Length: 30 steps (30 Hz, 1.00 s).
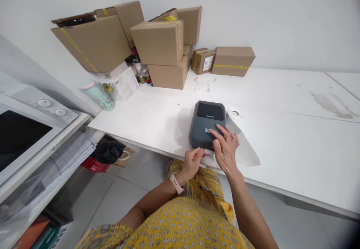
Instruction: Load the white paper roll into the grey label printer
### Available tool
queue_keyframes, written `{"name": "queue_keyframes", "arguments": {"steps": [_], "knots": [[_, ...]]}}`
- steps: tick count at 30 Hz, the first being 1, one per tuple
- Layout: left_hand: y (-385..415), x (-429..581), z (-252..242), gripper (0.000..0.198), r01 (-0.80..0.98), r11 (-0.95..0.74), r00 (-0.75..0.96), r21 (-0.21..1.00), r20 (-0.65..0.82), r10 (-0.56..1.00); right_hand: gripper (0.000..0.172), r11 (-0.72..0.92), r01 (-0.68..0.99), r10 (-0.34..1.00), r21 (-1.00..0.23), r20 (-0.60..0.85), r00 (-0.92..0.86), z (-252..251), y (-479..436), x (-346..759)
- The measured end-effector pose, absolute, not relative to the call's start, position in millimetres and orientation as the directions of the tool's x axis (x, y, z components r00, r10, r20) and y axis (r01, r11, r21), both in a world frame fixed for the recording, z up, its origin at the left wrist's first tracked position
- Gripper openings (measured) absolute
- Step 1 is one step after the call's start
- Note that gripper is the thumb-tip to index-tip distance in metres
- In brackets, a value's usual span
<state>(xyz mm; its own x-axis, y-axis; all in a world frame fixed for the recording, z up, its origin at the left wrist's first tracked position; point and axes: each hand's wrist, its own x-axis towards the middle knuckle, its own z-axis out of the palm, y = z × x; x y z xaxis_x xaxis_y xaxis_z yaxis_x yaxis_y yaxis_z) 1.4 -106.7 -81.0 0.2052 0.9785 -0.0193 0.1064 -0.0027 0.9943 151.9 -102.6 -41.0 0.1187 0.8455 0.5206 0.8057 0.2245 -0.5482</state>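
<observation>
cannot see the front edge of the dark printer [207, 125], covered by the right hand [226, 147] and the left hand [192, 161]. cannot tell what the left hand pinches there: too small. cannot read the label [208, 63] on the small box [200, 55]. cannot make out the jars [142, 75] half hidden behind the stacked boxes [165, 48], nor the whole white machine [28, 129] cut by the left edge.

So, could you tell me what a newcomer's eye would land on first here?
The dark grey box-shaped label printer sits near the front edge of the white table, the right hand resting fingers on its top and the left hand pinching a small white slip at its front. Behind, at the back left, brown cardboard boxes are stacked against the wall.
</observation>
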Motion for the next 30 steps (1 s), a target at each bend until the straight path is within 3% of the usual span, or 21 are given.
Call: {"name": "queue_keyframes", "arguments": {"steps": [7,11,14,16,19,22,26,30], "knots": [[-107,2,-79,0.052,0.127,-0.026,0.207,0.992,-0.001,0.978,0.026,0.171,0.911,0.782,-0.377,0.614,0.107,-26,-98,144],[-107,2,-79,0.054,0.168,-0.051,0.212,0.984,0.014,0.977,0.022,0.207,0.912,0.79,-0.355,0.61,0.058,-21,-90,145],[-107,2,-82,0.057,0.183,-0.04,0.189,0.982,0.005,0.982,0.023,0.214,0.874,0.818,-0.436,0.569,0.083,-24,-90,148],[-108,2,-81,0.058,0.17,-0.013,0.181,0.985,-0.018,0.983,0.028,0.227,0.797,0.836,-0.56,0.531,0.136,-31,-96,148],[-108,-1,-75,0.058,0.083,0.051,0.217,0.995,-0.068,0.974,0.046,0.231,0.592,0.843,-0.772,0.462,0.274,-45,-111,146],[-109,-6,-69,0.056,0.032,0.073,0.252,0.997,-0.079,0.964,0.058,0.193,0.407,0.831,-0.893,0.37,0.416,-57,-123,146],[-110,-14,-69,0.055,0.028,0.0,0.203,1.0,-0.006,0.979,0.063,0.226,0.388,0.825,-0.894,0.387,0.411,-53,-119,151],[-94,-22,-60,0.05,0.093,-0.164,-0.057,0.982,0.169,0.984,0.067,0.345,0.491,0.783,-0.8,0.534,0.319,-30,-94,162]]}}
